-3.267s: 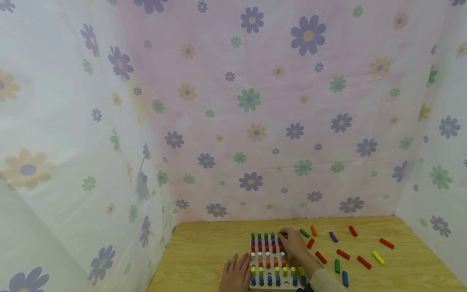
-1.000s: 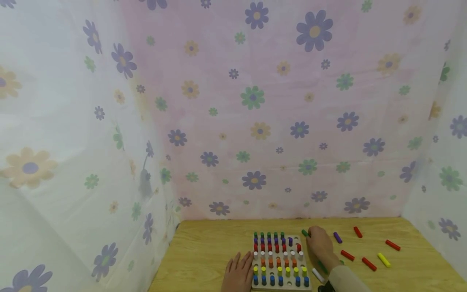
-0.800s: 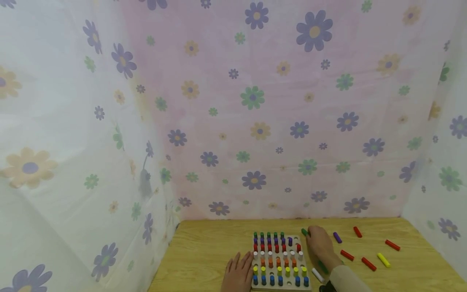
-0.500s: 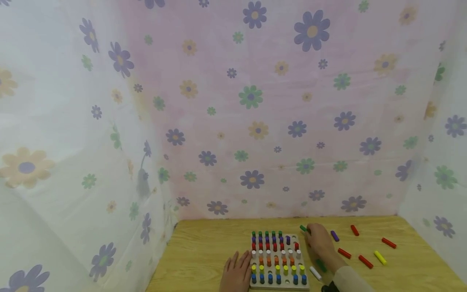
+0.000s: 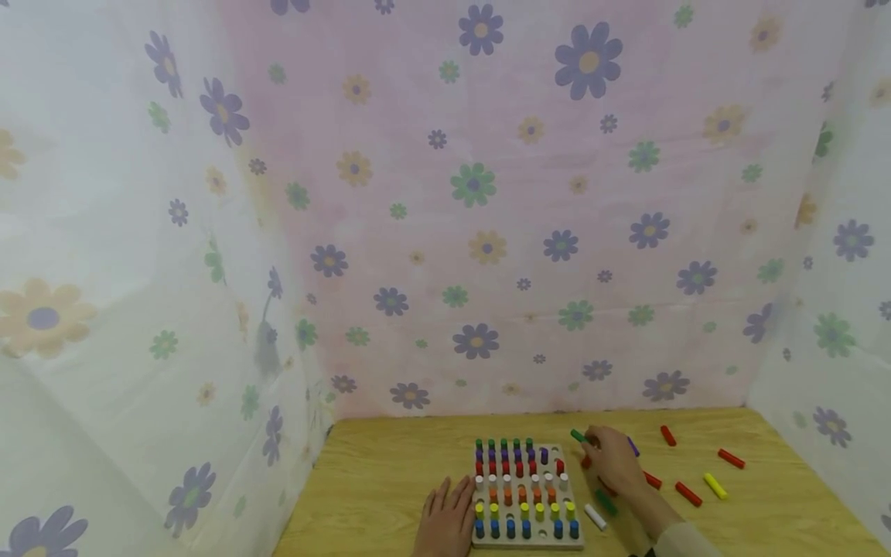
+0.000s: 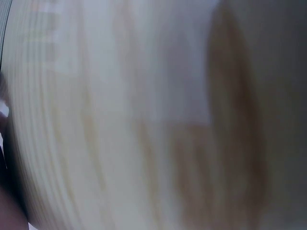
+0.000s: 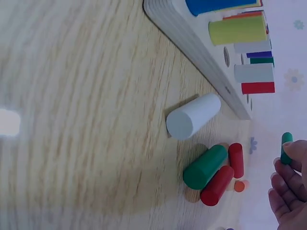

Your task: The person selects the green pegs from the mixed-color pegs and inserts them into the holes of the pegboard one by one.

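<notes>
My right hand (image 5: 616, 464) is just right of the pegboard's back corner. Between its thumb and fingers it pinches a green peg (image 7: 286, 139), which also shows tilted at the fingertips in the head view. My left hand (image 5: 445, 520) lies with fingers extended along the left edge of the pale wooden pegboard (image 5: 529, 546). Upright pegs fill most of its holes in rows by colour, from green at the back to blue at the front. In the green row, the back right hole (image 5: 555, 448) shows no peg. The left wrist view is blurred wood grain.
A white peg (image 5: 595, 517) and another green peg (image 5: 606, 502) lie right of the board. Farther right are several red pegs (image 5: 688, 493), a yellow peg (image 5: 715, 486) and a partly covered purple peg (image 5: 633, 446). Flowered cloth (image 5: 487, 271) encloses the wooden table (image 5: 376, 480).
My right hand has moved from the board's back right part to the loose pegs and pinches a green one. A purple peg stands uncovered there now. The left hand stays at the board's edge.
</notes>
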A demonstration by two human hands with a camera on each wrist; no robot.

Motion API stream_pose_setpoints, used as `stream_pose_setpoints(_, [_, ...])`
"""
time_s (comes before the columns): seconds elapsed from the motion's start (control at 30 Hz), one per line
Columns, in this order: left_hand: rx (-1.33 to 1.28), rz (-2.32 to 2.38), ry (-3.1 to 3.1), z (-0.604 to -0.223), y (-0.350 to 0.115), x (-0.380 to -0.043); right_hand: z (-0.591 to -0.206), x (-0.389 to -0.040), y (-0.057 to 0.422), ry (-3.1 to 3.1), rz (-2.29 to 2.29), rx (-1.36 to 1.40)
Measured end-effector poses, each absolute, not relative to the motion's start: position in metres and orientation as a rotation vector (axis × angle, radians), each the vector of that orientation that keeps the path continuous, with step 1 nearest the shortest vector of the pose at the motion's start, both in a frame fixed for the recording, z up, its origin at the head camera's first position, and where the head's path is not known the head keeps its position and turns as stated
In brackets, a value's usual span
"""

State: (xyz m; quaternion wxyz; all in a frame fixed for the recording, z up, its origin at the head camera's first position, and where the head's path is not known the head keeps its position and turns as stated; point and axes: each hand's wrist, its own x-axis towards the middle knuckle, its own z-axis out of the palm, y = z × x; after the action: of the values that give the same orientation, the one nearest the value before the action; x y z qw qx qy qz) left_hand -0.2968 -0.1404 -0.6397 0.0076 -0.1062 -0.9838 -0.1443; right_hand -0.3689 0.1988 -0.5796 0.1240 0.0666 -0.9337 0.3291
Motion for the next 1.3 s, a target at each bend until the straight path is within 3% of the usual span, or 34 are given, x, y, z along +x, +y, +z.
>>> stream_pose_setpoints(0.53, [-0.348,-0.492,-3.025,-0.635,-0.143,-0.296,-0.572,-0.364,0.180,-2.564,1.252,0.257])
stream_pose_setpoints(1.3, [-0.280,-0.492,-3.074,-0.639,-0.138,-0.295,-0.575,-0.375,0.151,-2.619,1.291,0.221])
